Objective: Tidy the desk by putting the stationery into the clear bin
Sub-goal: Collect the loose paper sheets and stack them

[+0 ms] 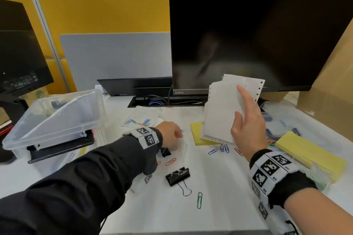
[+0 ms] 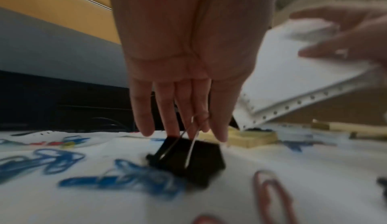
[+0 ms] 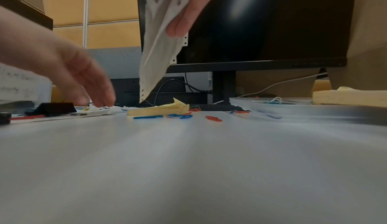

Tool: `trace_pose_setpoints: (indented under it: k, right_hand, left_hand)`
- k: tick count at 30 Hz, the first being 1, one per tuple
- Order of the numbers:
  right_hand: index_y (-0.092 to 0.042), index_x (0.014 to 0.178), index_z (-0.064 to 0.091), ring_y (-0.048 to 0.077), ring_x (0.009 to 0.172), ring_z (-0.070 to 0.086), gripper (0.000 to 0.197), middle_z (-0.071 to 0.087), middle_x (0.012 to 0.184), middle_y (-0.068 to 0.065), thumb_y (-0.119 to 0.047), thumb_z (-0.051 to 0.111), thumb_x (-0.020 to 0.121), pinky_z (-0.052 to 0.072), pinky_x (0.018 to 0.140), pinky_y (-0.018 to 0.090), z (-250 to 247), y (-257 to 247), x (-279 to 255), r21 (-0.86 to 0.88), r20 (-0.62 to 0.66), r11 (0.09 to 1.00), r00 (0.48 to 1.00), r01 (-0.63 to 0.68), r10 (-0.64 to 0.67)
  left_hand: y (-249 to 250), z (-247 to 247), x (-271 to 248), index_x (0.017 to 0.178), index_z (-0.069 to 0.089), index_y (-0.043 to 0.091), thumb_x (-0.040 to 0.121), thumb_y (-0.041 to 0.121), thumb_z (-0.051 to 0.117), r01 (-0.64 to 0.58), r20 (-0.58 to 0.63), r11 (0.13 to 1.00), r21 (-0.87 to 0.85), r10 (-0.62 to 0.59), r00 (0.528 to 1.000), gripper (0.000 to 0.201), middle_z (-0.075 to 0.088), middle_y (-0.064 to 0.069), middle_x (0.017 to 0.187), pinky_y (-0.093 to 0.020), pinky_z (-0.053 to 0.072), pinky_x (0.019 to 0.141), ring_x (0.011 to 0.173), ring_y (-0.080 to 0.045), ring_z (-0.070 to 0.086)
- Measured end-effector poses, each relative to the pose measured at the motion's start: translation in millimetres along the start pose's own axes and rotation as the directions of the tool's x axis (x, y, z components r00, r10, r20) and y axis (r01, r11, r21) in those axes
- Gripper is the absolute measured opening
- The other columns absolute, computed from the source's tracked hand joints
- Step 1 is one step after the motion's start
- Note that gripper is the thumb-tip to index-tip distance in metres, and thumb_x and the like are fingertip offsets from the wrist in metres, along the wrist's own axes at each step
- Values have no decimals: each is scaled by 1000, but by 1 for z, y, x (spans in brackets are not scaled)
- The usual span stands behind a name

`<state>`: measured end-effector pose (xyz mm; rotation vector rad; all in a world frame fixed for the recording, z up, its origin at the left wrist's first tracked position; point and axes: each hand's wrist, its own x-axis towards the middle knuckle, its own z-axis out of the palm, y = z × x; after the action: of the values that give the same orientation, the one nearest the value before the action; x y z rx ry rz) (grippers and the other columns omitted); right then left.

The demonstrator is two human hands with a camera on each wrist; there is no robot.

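now the right hand [image 1: 246,126] holds a small stack of perforated paper sheets [image 1: 223,108] up above the desk [image 1: 219,215], in front of the monitor [image 1: 257,40]. its thumb and curled fingers pinch the sheets near one edge, while the index finger stays straight along them. the sheets are light and soft, and they bend and hang down in the right wrist view, so i think a hold across the middle would keep them more flat.

the left hand [image 2: 188,62] is low over the desk, fingers almost straight and close together, and two fingertips pinch the wire handle of a small black binder clip [image 2: 188,159] that seems to touch the desk. this clip looks stiff and a bit heavy for its size; the wire loop is a good place to lift it, but it can swing.

the clear bin [image 1: 55,120] stands on the left, well apart from both hands. many paper clips [image 1: 221,149], another binder clip [image 1: 177,175] and yellow sticky notes [image 1: 311,150] are lying around.
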<state>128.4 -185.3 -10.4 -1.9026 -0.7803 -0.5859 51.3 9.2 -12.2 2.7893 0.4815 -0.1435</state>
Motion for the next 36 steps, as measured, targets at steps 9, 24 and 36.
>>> trace_pose_setpoints:
  k: [9,24,36]
  right_hand:
    - [-17,136,44,35,105,54,53,46,130,16,6,39,89,49,84,42,0,0,1,-85,-10,995,999,-53,52]
    - [-24,143,29,21,111,49,59,37,144,5,2,41,91,38,91,23,-5,-6,-3,8,46,992,991,-127,126]
    - [-25,147,11,3,102,49,61,44,117,-16,-11,41,96,44,92,27,-1,-9,-4,201,89,975,993,-92,75]
  left_hand:
    - [-6,11,10,103,68,12,82,18,66,-75,13,997,26,75,997,22,63,-7,116,-26,44,86,95,-19,56]
    - [35,-47,-4,91,50,19,93,13,51,-482,-760,760,-436,-24,649,6,54,11,74,-2,39,62,69,2,50]
    - [51,-13,22,118,59,12,93,8,40,-190,-371,358,-914,-547,751,32,63,-11,118,-43,46,101,111,-29,57]
